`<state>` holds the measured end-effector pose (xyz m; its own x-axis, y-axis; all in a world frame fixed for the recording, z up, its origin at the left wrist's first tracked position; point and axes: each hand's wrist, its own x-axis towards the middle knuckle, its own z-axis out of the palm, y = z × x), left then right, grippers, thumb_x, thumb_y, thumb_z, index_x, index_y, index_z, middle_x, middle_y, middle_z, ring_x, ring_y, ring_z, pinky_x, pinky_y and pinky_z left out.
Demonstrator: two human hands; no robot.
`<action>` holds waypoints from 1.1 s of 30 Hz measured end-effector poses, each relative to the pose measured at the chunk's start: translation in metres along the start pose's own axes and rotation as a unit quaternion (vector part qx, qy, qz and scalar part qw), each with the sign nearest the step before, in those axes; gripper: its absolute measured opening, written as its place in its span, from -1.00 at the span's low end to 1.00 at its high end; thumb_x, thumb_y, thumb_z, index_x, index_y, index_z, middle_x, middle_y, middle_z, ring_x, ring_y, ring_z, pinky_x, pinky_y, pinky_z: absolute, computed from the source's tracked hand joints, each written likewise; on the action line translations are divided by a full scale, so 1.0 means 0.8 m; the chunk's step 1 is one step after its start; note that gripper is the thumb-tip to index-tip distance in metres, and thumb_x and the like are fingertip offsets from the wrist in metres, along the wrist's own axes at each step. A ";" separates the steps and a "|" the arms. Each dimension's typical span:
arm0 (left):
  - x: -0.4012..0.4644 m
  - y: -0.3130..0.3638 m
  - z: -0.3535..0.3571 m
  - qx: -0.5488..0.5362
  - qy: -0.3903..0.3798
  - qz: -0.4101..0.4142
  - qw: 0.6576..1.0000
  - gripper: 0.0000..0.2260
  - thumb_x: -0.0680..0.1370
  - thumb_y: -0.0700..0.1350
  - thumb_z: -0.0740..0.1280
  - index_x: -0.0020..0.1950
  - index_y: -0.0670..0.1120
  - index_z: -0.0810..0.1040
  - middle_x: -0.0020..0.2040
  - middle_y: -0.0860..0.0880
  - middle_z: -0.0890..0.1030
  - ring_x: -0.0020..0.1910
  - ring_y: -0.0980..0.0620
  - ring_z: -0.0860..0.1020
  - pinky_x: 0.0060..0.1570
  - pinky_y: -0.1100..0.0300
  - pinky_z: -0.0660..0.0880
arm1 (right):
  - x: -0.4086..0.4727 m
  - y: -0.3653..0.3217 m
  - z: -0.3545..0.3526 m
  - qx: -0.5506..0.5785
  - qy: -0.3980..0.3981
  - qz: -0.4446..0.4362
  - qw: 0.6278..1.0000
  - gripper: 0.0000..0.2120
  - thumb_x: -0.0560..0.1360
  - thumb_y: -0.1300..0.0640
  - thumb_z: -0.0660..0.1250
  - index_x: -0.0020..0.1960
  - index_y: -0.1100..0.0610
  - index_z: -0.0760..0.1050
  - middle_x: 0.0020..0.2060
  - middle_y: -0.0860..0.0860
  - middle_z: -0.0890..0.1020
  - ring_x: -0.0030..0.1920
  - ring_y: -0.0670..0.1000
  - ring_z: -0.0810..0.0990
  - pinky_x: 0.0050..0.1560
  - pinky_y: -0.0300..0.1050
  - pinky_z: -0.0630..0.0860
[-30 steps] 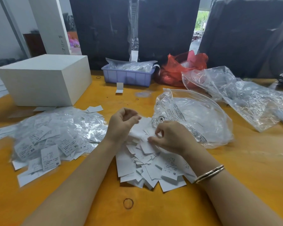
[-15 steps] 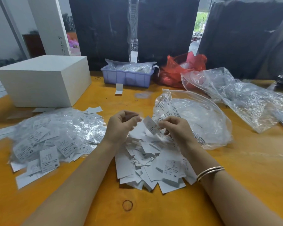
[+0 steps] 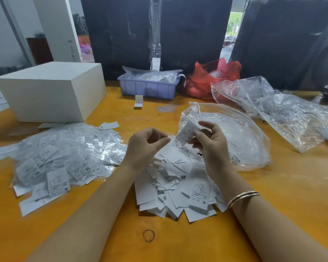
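above label pile (image 3: pixel 176 184), right hand (image 3: pixel 210 146) pinches label (image 3: pixel 187 132), left hand (image 3: pixel 144 146) curled beside

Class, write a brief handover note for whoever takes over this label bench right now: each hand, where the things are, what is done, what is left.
Right hand: pinches one printed label, raised above the loose pile.
Left hand: fingers curled beside it, nothing visible in it.
Things: the loose pile lies mid-table under both hands; the open clear bag lies just behind the right hand.
Done, apparently: the heap of plastic-covered labels on the left.
Left: the held label and the whole loose pile, probably one at a time.
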<state>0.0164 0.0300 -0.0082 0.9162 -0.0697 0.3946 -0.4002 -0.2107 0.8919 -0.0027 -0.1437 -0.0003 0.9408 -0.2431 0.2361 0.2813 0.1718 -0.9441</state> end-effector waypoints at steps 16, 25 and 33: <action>-0.007 0.004 0.001 0.110 -0.046 0.116 0.986 -0.86 0.41 -0.20 0.48 -0.09 -0.20 0.60 -0.30 -0.04 0.55 -0.33 0.10 0.46 -0.26 0.17 0.47 | -0.005 0.001 0.008 0.034 -0.085 -0.068 0.993 -0.91 0.49 0.33 0.31 -0.10 0.16 0.50 -0.28 -0.02 0.64 -0.28 -0.05 0.57 -0.19 -0.24 0.52; -0.004 0.001 -0.001 0.117 -0.045 0.120 0.985 -0.87 0.42 -0.14 0.47 -0.14 -0.15 0.57 -0.33 0.03 0.52 -0.35 0.12 0.44 -0.31 0.20 0.44 | -0.005 0.006 0.005 -0.099 -0.136 -0.126 0.978 -0.90 0.48 0.34 0.33 -0.12 0.16 0.50 -0.21 0.11 0.60 -0.29 -0.09 0.57 -0.24 -0.30 0.50; -0.001 -0.004 0.000 0.073 -0.042 0.086 0.993 -0.91 0.45 -0.17 0.44 -0.08 -0.03 0.61 -0.19 0.11 0.65 -0.18 0.17 0.62 -0.14 0.29 0.56 | -0.002 0.011 0.000 -0.248 -0.129 -0.185 0.942 -0.72 0.52 0.40 0.23 0.08 0.11 0.57 -0.12 0.05 0.66 -0.15 0.02 0.59 -0.11 -0.03 0.53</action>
<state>0.0170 0.0309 -0.0109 0.8354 -0.1974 0.5130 -0.5494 -0.3270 0.7689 -0.0016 -0.1420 -0.0087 0.8279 0.0532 0.5584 0.5370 -0.3628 -0.7616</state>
